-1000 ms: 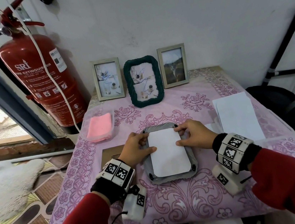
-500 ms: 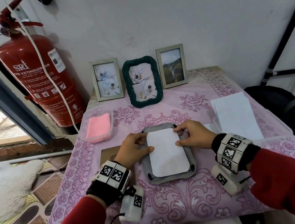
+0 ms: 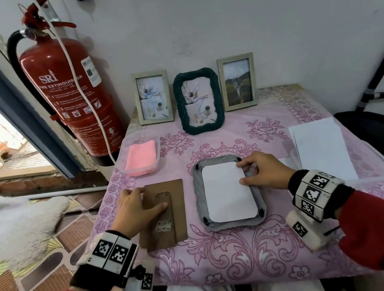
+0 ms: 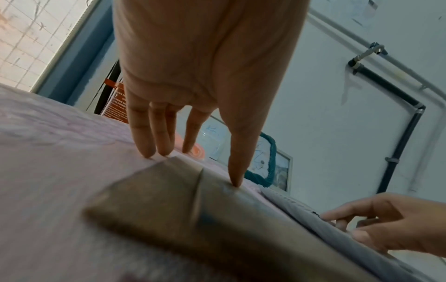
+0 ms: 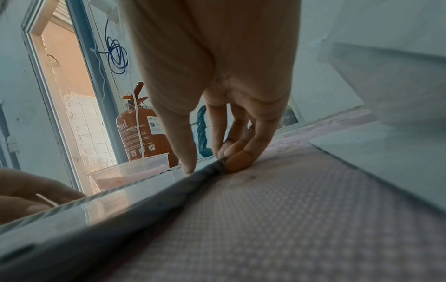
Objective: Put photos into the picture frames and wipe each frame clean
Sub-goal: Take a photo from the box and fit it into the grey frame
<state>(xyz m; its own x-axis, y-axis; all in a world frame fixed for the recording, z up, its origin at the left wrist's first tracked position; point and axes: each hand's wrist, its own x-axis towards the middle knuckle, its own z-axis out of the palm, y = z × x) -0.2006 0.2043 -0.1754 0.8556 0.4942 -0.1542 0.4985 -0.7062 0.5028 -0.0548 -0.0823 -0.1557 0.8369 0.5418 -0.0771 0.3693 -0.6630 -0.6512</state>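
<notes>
A grey picture frame (image 3: 199, 192) lies face down in the middle of the pink-clothed table (image 3: 224, 257). A white photo (image 3: 228, 191) lies in it, blank side up. My right hand (image 3: 245, 172) is at the frame's upper right edge; in the right wrist view my right hand (image 5: 207, 164) has its thumb inside the rim (image 5: 144, 200) and curled fingers outside, pinching it. Left of the frame lies a brown backing board (image 3: 177, 210). My left hand (image 3: 149, 203) rests on it, fingers straight. In the left wrist view my left hand's (image 4: 193, 166) thumb tip touches the board (image 4: 169, 200).
Three filled frames stand against the back wall: a pale one (image 3: 153, 97), a green one (image 3: 199, 101) and another pale one (image 3: 238, 81). A pink cloth (image 3: 140, 159) sits in a clear tub at left. White sheets (image 3: 319, 149) lie at right. A fire extinguisher (image 3: 68, 92) stands left of the table.
My left hand has left the grey frame's left edge and moved left onto the brown backing board. My right hand stays at the frame's upper right edge.
</notes>
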